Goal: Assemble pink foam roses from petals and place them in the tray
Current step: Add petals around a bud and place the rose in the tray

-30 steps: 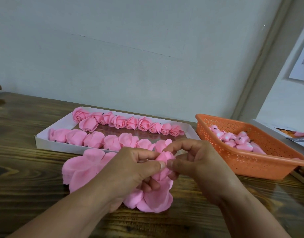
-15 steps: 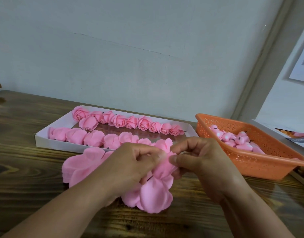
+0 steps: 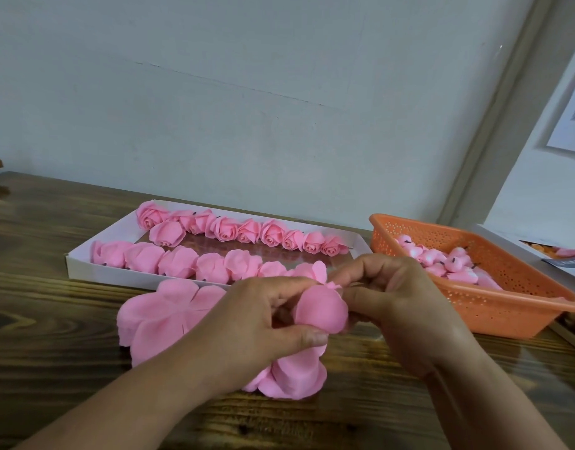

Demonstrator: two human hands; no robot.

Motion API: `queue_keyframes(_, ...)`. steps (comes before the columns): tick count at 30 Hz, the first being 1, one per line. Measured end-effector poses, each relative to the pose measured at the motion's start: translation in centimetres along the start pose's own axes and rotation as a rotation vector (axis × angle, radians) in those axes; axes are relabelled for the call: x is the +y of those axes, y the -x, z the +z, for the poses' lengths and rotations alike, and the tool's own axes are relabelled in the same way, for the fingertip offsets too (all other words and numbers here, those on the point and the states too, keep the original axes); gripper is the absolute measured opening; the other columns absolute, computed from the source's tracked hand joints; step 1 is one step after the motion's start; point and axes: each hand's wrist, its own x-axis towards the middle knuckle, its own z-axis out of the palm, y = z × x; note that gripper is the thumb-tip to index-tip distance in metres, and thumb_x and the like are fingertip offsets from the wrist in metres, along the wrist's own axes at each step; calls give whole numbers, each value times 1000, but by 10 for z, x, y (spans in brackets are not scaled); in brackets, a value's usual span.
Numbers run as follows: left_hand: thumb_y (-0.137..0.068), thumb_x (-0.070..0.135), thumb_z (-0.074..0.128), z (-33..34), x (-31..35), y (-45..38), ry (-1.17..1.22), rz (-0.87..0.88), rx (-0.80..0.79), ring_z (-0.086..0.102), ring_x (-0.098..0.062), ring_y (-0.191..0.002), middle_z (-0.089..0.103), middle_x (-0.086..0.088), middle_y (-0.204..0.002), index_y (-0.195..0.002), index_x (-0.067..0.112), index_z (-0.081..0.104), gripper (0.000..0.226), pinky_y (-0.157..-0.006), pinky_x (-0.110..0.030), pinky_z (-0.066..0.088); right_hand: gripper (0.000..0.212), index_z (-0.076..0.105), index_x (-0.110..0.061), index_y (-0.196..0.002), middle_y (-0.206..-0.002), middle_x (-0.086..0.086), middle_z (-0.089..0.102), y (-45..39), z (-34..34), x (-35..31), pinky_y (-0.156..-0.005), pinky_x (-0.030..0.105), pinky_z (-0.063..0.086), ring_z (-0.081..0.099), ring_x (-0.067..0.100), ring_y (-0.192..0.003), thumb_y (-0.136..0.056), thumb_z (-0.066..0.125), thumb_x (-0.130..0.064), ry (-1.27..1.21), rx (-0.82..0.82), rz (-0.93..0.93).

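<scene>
left hand point(image 3: 257, 323): pinches rose point(image 3: 322, 311) between thumb and fingers | right hand point(image 3: 396, 303): fingers curled, gripping rose's right side | rose: held above desk point(image 3: 52, 352), just in front of tray point(image 3: 85, 264) | petals point(image 3: 169, 316): on desk, touching tray's front | basket point(image 3: 507, 306): right of tray, holding buds point(image 3: 442, 258)

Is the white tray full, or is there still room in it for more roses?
Partly full. The white tray holds two rows of pink roses, with bare floor showing between the rows near its right end.
</scene>
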Motion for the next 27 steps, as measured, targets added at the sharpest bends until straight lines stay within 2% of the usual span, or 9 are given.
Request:
queue_keyframes(2,-80,19,75,0,1,0,21,-12,-11,69,-10,-95,75,9,-98,-106,33,72,30,-88,-40,56,15,64,4,-69,-61,26,61,1,0,-1,-45,28,49,55,30,-49,-74,62,18,21,-14,-6)
queue_keyframes(6,-71,29,76,1,0,0,133,-27,-13,71,-12,-93,76,7,-96,-103,26,73,33,-86,-34,57,17,68,-3,-65,-61,27,61,1,0,-3,-46,27,48,56,28,-47,-72,67,13,53,-68,-8)
queue_keyframes(8,-65,34,75,2,-2,-1,203,-40,22,71,-13,-91,76,6,-94,-103,31,71,38,-83,-28,57,17,68,-5,-64,-62,30,60,1,0,-3,-46,27,48,56,27,-46,-70,68,11,35,-68,0)
queue_keyframes(11,-61,38,71,7,-6,-1,240,-101,155,72,-11,-74,76,6,-82,-102,39,59,43,-68,-22,56,19,67,1,-67,-57,25,60,0,2,0,-45,25,48,56,23,-43,-74,62,18,7,-27,23)
queue_keyframes(14,-70,34,71,13,-6,-1,223,-105,282,70,-11,-64,74,6,-74,-84,40,52,24,-59,-24,56,11,63,9,-72,-56,21,60,-1,7,3,-45,26,48,56,21,-43,-76,60,18,-4,6,50)
queue_keyframes(16,-82,25,69,16,-7,-1,161,-85,347,68,-8,-62,72,8,-74,-75,38,50,25,-58,-26,57,10,63,9,-70,-57,22,61,-2,10,4,-46,28,50,57,21,-44,-76,61,17,3,19,56)
queue_keyframes(22,-86,21,65,18,-6,0,77,-44,337,68,0,-76,72,18,-82,-81,40,70,20,-63,-20,55,15,65,6,-67,-57,21,62,0,12,6,-47,29,51,58,21,-44,-74,60,18,0,35,44)
queue_keyframes(25,-86,19,65,17,-7,0,97,-72,311,70,-5,-74,74,16,-82,-93,36,73,20,-65,-23,57,24,67,-2,-62,-56,19,63,0,12,8,-48,30,52,59,21,-45,-74,60,18,12,39,35)
queue_keyframes(27,-85,19,67,17,-9,-1,136,-99,297,71,-10,-72,75,11,-80,-91,34,76,18,-67,-27,58,26,68,-4,-61,-55,17,63,-1,12,8,-48,29,52,59,21,-45,-74,60,17,20,37,33)
